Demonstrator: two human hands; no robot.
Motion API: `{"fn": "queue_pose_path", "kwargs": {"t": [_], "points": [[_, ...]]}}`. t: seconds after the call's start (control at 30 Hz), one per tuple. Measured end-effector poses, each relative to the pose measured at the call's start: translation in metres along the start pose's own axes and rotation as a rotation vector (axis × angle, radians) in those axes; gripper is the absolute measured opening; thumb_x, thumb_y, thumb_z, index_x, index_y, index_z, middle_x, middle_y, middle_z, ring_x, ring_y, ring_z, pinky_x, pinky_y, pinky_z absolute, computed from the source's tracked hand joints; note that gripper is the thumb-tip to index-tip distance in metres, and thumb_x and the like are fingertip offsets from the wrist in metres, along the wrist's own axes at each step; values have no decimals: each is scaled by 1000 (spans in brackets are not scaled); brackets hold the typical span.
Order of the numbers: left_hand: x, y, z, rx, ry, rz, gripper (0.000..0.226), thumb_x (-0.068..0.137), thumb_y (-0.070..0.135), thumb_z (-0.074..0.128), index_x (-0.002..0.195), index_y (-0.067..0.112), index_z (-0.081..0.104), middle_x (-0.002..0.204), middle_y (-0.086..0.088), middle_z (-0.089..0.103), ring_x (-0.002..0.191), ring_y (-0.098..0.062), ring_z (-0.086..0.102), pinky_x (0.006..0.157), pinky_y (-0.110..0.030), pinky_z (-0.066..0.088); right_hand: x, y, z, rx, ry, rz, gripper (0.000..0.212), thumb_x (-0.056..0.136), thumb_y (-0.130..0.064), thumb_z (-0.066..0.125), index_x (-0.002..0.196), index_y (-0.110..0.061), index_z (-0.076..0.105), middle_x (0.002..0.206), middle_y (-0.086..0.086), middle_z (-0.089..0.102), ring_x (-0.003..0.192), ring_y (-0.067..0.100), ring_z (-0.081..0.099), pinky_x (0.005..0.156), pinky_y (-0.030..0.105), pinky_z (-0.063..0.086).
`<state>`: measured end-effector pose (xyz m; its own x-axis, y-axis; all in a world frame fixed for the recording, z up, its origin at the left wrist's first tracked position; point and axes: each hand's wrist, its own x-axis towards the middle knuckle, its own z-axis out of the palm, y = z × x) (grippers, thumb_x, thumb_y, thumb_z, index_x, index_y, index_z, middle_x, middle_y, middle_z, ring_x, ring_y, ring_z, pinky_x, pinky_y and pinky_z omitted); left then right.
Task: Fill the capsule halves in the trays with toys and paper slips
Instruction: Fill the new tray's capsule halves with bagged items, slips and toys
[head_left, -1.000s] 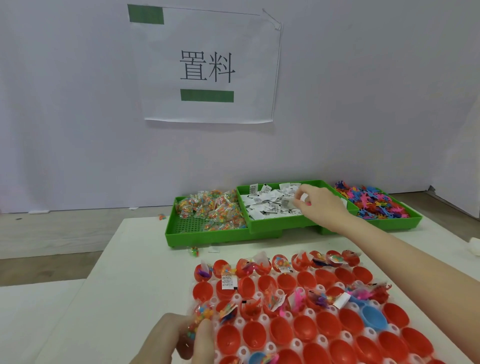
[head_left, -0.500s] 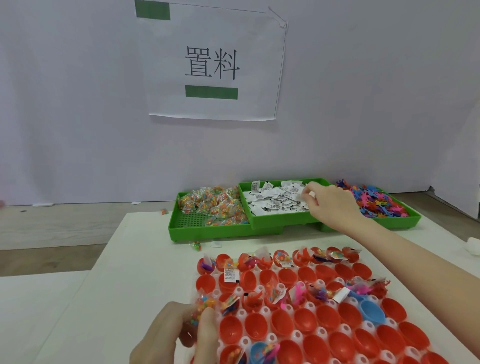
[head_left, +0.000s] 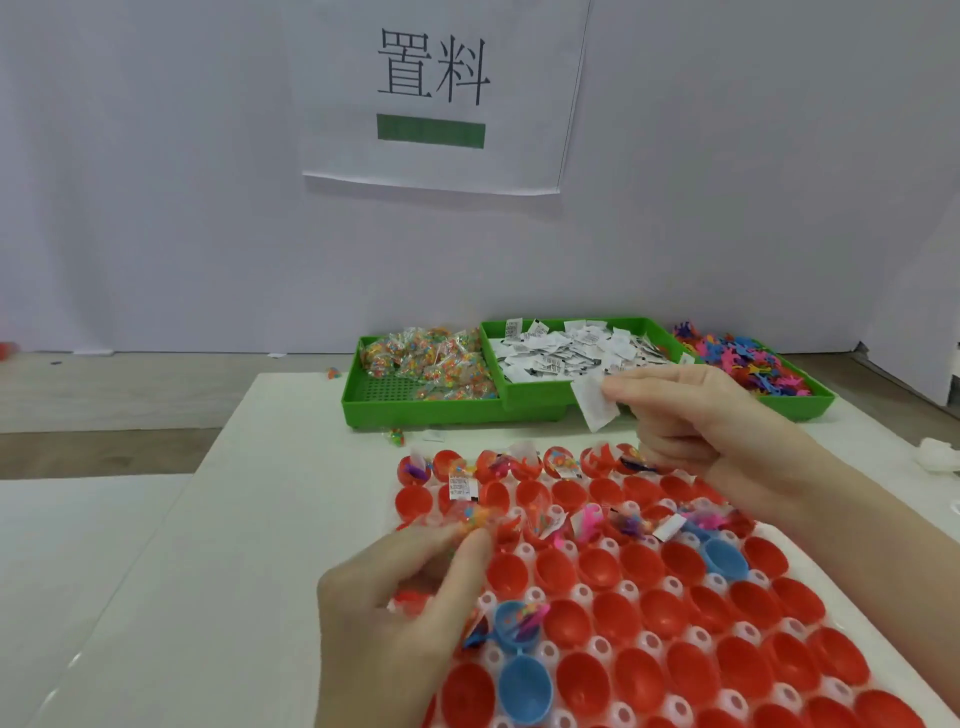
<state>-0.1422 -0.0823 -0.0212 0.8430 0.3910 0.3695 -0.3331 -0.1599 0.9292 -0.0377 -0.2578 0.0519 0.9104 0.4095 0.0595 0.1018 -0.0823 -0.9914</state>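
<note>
Capsule halves (head_left: 602, 571), mostly red with a few blue, sit open side up in rows in the white holder tray (head_left: 675, 722) on the near part of the table (head_left: 260, 519). Over the tray's left edge the left hand (head_left: 395, 603) has thumb and fingers pinched together on a small clear packet of coloured beads (head_left: 475, 517), held just above the third row. The right hand (head_left: 696, 415) hovers above the far rows, thumb and forefinger clamped on a white paper slip (head_left: 595, 402); the slip hangs tilted, its long axis running from upper left down to lower right, its free end pointing down toward the capsules. Several far-row halves already hold toys and slips. Beyond stand three green bins: bead packets (head_left: 431, 364), paper slips (head_left: 566, 351), and coloured plastic figures (head_left: 748, 364).
</note>
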Motion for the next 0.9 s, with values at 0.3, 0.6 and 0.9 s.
{"fn": "queue_pose_path", "kwargs": {"t": [0.3, 0.6, 0.9], "points": [[-3, 11, -4, -232, -515, -261, 9, 69, 29, 74, 71, 21, 77, 75, -4, 73, 60, -16, 69, 57, -16, 52, -60, 10, 43, -359, -17, -244, 10, 75, -20, 67, 67, -16, 71, 38, -7, 28, 38, 5, 23, 45, 13, 23], [-13, 15, -1, -233, -701, -321, 21, 77, 30, 61, 65, 18, 75, 67, -4, 71, 48, -10, 61, 50, -15, 48, -84, 34, 46, -683, 165, -407, 11, 79, -10, 69, 72, -18, 71, 38, -6, 30, 39, 5, 29, 46, 10, 27], [-19, 10, 6, -157, -597, -271, 30, 83, 27, 51, 71, 6, 70, 63, -2, 70, 43, -11, 57, 45, -15, 45, -92, 27, 39, 79, 28, 103, 34, 94, -16, 28, 108, -18, 59, 49, -6, 32, 41, 6, 22, 40, 16, 20]]}}
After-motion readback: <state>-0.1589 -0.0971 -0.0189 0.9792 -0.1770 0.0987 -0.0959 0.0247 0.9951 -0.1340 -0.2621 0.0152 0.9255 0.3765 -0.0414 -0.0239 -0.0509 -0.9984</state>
